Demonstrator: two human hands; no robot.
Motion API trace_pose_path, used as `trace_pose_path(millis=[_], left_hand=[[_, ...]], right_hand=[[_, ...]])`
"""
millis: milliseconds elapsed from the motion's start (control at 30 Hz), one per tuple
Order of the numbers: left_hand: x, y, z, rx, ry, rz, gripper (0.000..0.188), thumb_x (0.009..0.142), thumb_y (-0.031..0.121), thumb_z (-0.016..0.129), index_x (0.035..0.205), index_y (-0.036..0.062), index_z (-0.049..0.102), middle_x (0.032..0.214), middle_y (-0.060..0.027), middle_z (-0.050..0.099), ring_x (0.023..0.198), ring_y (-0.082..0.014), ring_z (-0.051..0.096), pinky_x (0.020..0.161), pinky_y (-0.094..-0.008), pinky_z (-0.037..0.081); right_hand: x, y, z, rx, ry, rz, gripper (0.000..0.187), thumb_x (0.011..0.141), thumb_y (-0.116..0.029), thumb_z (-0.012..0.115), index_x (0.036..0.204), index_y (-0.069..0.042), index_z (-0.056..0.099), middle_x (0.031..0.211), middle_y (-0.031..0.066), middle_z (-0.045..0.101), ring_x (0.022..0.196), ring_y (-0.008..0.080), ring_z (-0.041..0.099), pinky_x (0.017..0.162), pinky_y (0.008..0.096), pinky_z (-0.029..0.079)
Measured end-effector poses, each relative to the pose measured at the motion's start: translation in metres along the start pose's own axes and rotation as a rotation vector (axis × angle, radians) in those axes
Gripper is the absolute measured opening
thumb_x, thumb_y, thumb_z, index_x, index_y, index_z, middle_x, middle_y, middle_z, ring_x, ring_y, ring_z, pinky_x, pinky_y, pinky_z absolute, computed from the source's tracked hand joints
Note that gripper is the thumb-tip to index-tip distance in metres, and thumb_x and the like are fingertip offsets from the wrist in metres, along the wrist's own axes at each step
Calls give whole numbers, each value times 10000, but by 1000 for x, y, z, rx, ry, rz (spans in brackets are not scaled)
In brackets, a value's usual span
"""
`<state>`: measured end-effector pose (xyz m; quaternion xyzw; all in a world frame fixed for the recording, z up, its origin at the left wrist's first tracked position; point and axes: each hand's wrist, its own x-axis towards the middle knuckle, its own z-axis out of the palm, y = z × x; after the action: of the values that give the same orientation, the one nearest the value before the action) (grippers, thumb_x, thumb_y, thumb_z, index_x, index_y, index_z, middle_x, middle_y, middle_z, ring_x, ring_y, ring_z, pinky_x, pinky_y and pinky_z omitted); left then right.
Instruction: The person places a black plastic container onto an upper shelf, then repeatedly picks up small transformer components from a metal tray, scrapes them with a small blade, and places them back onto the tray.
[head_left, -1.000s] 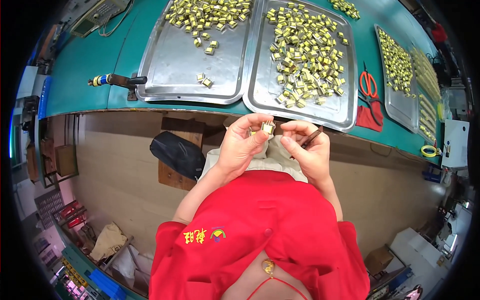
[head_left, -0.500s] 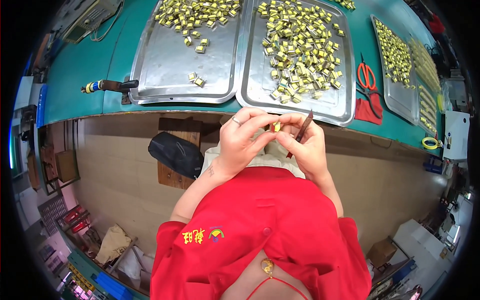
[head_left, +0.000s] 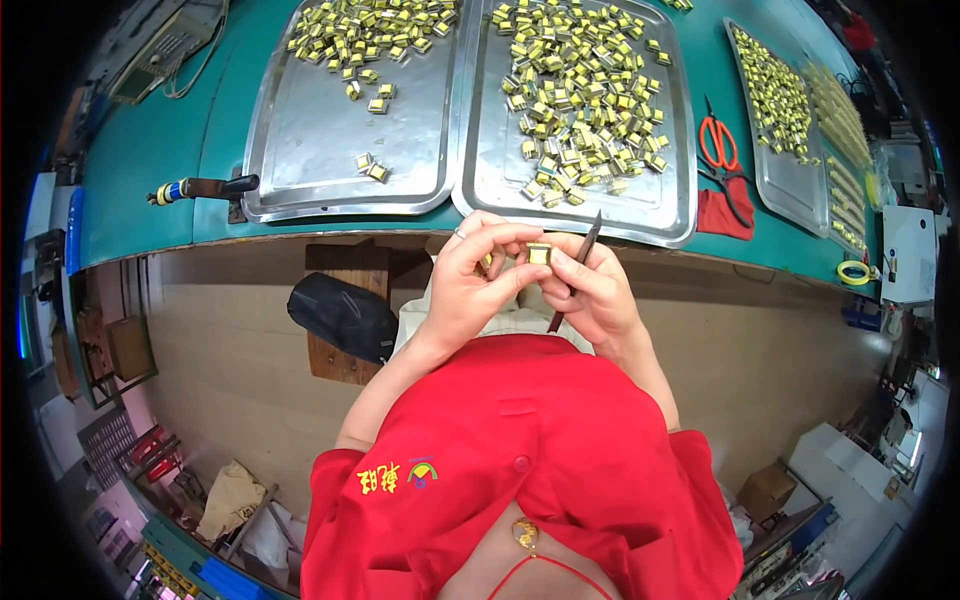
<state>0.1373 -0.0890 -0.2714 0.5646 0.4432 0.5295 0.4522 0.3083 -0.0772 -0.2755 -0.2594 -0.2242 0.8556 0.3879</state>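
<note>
Head: boxy, yellow-faced component [head_left: 539, 254]

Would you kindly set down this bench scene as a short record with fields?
Left hand: holds a small yellow component at its fingertips
Right hand: grips a dark pointed tool, fingers close to that component
Left tray: metal, similar components mostly at far end
Right tray: metal, more heavily covered
Beside right tray: orange-handled scissors, red cloth

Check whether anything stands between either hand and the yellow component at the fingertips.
Nothing visible does: the left hand and right hand meet at the yellow component; the dark pointed tool sits to its right.
</note>
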Motion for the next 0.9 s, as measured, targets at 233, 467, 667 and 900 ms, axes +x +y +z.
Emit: trace_pose_path(millis=[233,467,667,900], left_hand=[[1,-1,0,-21,1,-14,306,711,10,738,1002,55,657,884,-2,547,581,-23,387,521,-170,320],[-6,-7,-1,-185,115,-175,367,763,-59,674,1108,-1,565,1065,-103,636,643,-16,417,633,-153,377],[1,-5,2,-214,93,-190,389,762,-56,666,1128,-5,546,1034,-85,655,600,-4,379,589,-144,366],[1,-3,2,-226,71,-212,403,756,-97,650,1134,-18,533,1044,-103,647,613,-11,384,616,-147,377]], right_hand=[[-2,-2,2,-73,25,-13,252,919,-114,535,1117,39,566,788,18,554,562,43,372,500,185,296],[1,-31,-10,-1239,495,-523,152,808,-18,666,952,21,633,715,-23,576,534,21,372,469,212,321],[21,-42,-14,-1597,474,-689,214,718,-9,707,919,-35,639,753,43,572,508,112,391,473,249,341],[25,-43,-12,-1698,488,-715,201,718,-3,704,899,-30,621,777,44,586,516,128,423,480,259,369]])
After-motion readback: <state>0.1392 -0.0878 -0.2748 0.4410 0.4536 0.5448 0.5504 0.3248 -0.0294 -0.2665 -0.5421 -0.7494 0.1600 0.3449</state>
